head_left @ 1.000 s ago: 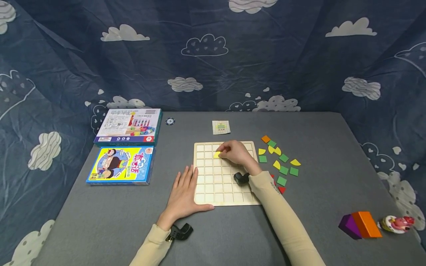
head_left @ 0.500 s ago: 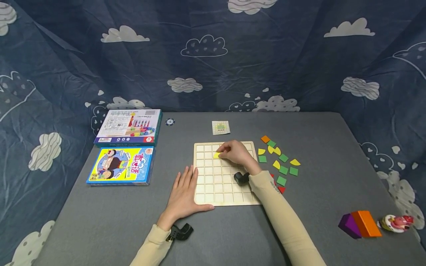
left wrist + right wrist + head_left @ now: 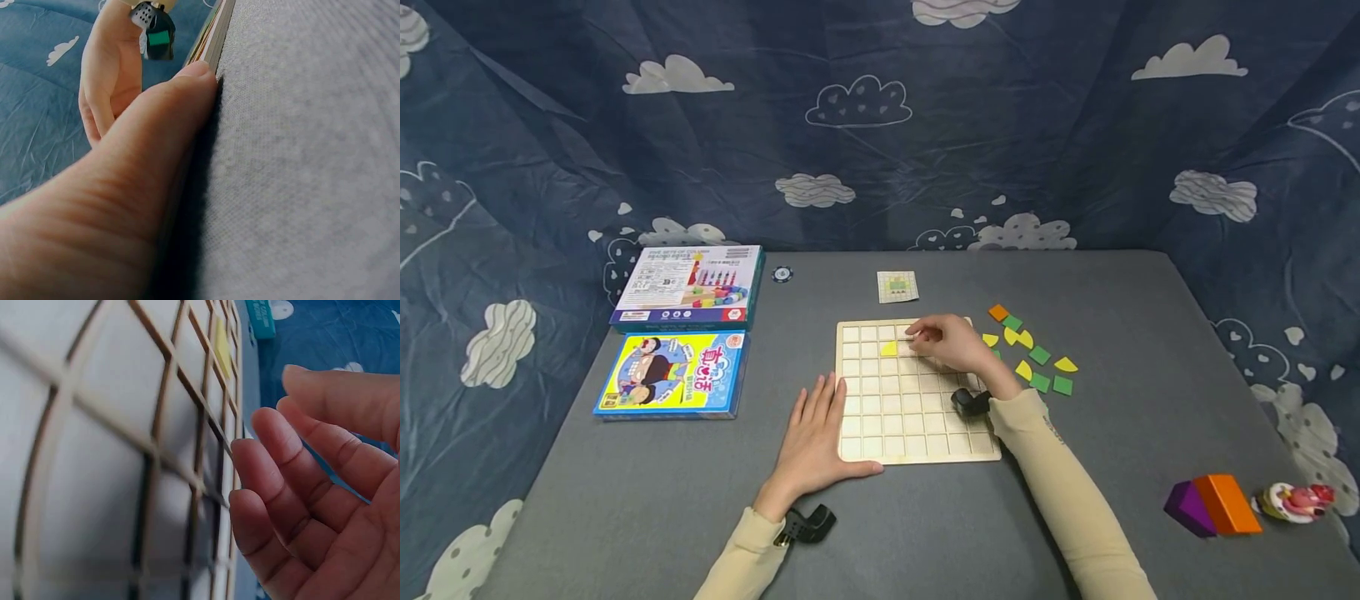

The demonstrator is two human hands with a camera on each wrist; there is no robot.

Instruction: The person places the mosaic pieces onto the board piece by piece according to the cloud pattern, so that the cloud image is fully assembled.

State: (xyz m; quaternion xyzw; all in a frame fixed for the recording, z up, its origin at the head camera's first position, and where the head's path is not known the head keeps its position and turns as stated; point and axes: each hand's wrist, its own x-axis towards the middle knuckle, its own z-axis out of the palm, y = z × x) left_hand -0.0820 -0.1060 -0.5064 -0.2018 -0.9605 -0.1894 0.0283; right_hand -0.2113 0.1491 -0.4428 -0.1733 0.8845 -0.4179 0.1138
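Note:
A wooden grid board (image 3: 891,425) lies on the grey table in the head view. One yellow rounded piece (image 3: 889,349) sits in a cell near its upper left; the right wrist view shows this yellow piece (image 3: 222,349) too. My right hand (image 3: 951,343) hovers over the board's upper right part, fingers loosely bent with nothing between them. My left hand (image 3: 811,442) lies flat at the board's lower left corner, fingers along the left edge and thumb along the front edge. In the left wrist view the left thumb (image 3: 156,119) touches the board's side.
Loose green, yellow and orange pieces (image 3: 1040,355) lie right of the board. Behind it is a small pattern card (image 3: 898,287). Two boxes (image 3: 673,375) are at the left, near a poker chip (image 3: 782,274). Purple and orange blocks (image 3: 1227,505) and a figurine (image 3: 1294,504) stand at front right.
My right hand has let go of the yellow piece, leaving it in its cell, and has moved to the right. The left hand has stayed in place.

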